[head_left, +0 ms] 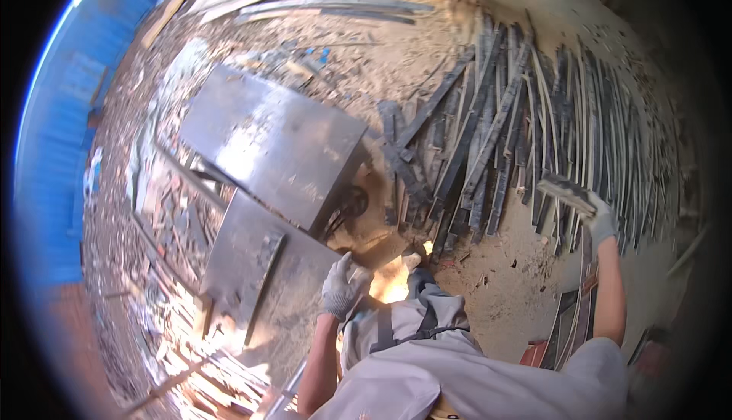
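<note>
My right hand [601, 222], in a pale work glove, is closed around the end of a short dark wooden board [566, 192]. The arm reaches far out to the right, and the board is above the ground beside the stacked strips. Close in front of my body, my left hand [338, 289] wears the same kind of glove. It is empty, with its fingers loosely apart, near the corner of a steel machine table [278, 142]. A narrow strip [265, 286] lies across the nearer plate of that table, and a dark gap runs between its two plates.
Long dark wooden strips [488, 123] lie heaped on the ground ahead and to the right. Wood scraps [217, 382] cover the ground at the lower left. A handwheel [353, 201] sits under the table's side. A blue corrugated wall [57, 161] bounds the left.
</note>
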The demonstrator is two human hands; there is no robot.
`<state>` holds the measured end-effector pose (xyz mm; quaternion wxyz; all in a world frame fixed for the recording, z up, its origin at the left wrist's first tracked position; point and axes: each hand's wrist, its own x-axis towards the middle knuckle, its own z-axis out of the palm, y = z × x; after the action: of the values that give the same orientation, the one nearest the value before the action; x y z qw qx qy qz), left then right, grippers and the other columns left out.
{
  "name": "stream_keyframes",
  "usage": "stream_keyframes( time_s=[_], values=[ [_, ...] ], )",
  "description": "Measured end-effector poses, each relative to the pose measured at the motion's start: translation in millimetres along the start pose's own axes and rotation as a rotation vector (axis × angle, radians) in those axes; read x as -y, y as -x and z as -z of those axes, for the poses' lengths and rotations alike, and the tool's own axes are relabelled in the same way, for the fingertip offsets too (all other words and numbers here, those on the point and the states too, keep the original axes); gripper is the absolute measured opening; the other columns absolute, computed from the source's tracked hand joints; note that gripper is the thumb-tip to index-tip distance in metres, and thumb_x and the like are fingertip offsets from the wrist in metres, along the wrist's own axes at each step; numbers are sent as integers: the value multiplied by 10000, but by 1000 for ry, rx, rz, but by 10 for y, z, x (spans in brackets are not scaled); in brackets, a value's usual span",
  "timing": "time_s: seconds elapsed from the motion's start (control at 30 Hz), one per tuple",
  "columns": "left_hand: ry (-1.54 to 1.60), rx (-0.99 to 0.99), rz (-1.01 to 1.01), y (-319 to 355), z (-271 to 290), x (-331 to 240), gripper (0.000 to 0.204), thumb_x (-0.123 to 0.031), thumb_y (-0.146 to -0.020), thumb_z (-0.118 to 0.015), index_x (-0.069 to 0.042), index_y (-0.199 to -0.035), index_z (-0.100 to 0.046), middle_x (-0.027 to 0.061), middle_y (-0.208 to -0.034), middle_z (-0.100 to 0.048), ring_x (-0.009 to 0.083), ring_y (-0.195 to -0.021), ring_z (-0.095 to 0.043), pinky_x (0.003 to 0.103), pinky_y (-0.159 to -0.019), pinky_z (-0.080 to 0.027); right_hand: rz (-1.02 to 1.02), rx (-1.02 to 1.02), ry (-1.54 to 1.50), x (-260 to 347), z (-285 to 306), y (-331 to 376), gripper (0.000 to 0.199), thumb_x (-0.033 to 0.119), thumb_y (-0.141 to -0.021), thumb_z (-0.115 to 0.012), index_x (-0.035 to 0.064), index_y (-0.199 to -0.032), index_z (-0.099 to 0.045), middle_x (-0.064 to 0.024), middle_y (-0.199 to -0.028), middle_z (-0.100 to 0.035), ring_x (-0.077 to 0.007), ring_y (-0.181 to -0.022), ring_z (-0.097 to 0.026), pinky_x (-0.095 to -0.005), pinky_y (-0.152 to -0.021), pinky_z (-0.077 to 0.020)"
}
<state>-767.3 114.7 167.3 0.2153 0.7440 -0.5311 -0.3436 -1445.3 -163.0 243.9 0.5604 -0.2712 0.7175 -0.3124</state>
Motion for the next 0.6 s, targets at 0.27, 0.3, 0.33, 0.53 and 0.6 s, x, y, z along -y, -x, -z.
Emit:
stream_keyframes(
  time_s=[0.27, 0.3, 0.33, 0.53, 0.6],
  values=[
    [151, -502, 616, 834, 268, 1353, 596, -354, -929, -797, -66, -1427, -640, 178, -1300, -691, 354, -1208, -676, 452, -1024, -540, 477, -182, 213, 514, -1548, -763, 412, 208, -1020, -759, -12, -1352, -653, -94, -1128, -744, -154, -967, -722, -272, -809, -590],
    [184, -579, 581, 941, 228, 1414, 597, -351, -929, -796, -64, -1429, -638, 178, -1300, -691, 355, -1213, -672, 451, -1031, -535, 481, 52, 337, 117, -2441, -584, 408, 192, -1021, -758, -9, -1360, -650, -87, -1126, -743, -154, -969, -720, -272, -823, -588],
    [231, -609, 605, 1034, 179, 1466, 599, -349, -929, -796, -62, -1430, -635, 178, -1300, -691, 355, -1219, -669, 450, -1038, -531, 482, 320, 514, -286, -3326, -353, 405, 175, -1023, -757, -6, -1368, -647, -80, -1124, -742, -154, -972, -717, -272, -836, -585],
    [143, -700, 706, 1524, -8, 1453, 595, -309, -944, -807, -4, -1424, -634, 210, -1284, -716, 343, -1203, -694, 419, -1059, -531, 1557, 1106, 1433, -1417, -7646, 1270, 880, 383, -879, -830, 27, -1589, -450, -173, -1529, -579, -340, -1442, -515, -446, -1228, -384],
    [161, -769, 752, 1645, -26, 1423, 591, -310, -943, -809, -10, -1422, -634, 211, -1289, -712, 347, -1206, -692, 422, -1058, -530, 1719, 1082, 1584, -1502, -8351, 1743, 990, 449, -881, -822, 29, -1649, -359, -184, -1591, -522, -351, -1511, -451, -464, -1271, -321]
  ],
)
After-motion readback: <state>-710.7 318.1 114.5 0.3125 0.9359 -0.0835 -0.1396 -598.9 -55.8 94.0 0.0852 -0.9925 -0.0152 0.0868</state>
